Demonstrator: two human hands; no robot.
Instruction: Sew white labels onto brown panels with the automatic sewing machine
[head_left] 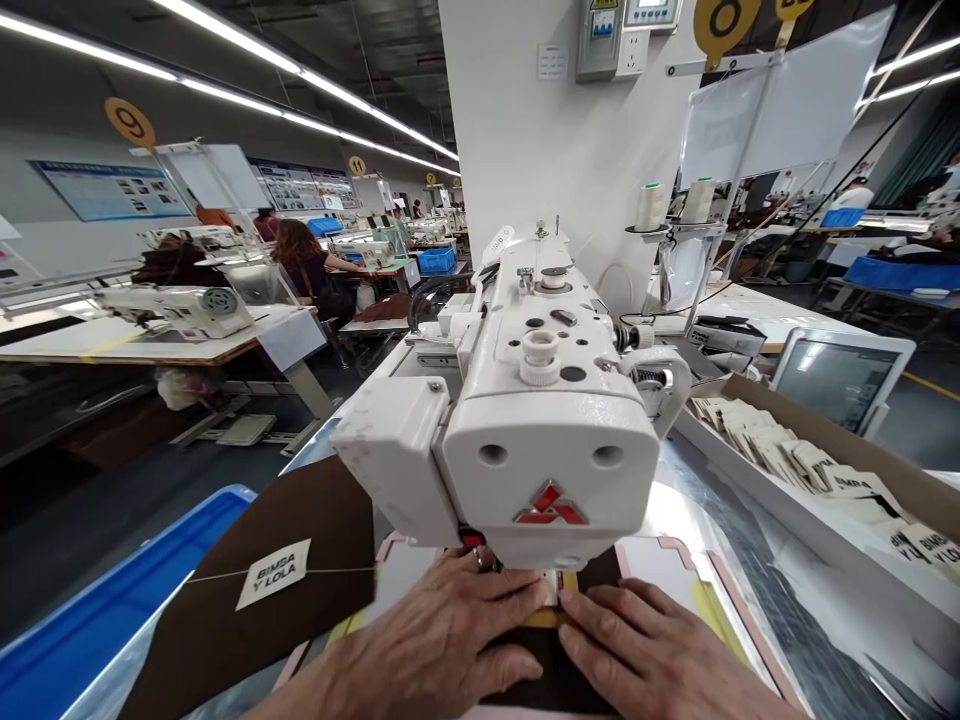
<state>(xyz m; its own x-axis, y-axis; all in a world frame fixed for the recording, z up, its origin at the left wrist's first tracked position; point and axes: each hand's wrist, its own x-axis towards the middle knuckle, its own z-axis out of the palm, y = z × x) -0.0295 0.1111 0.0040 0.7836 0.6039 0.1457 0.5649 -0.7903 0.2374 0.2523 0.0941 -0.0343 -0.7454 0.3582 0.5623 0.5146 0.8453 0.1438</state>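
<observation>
Below the head of a white sewing machine [555,440], both my hands lie flat on dark brown fabric [536,690]. My left hand [457,625] has its fingers stretched out, with the tips beside a small pale label [551,588] framed by a yellow edge [544,619]. From the other side, my right hand [637,640] rests with extended fingers near the same label. The needle area is hidden by the machine head. Another brown fabric piece [315,520] spreads out to the left, bearing a cream label [274,573] with black lettering and a pale thread across it.
A cardboard box [720,480] of printed cream labels [810,460] stands at right, beside a tablet screen [840,375]. At lower left is a blue bin [127,610]. Thread cones [650,207] stand behind the machine. A person [300,260] sits at another station.
</observation>
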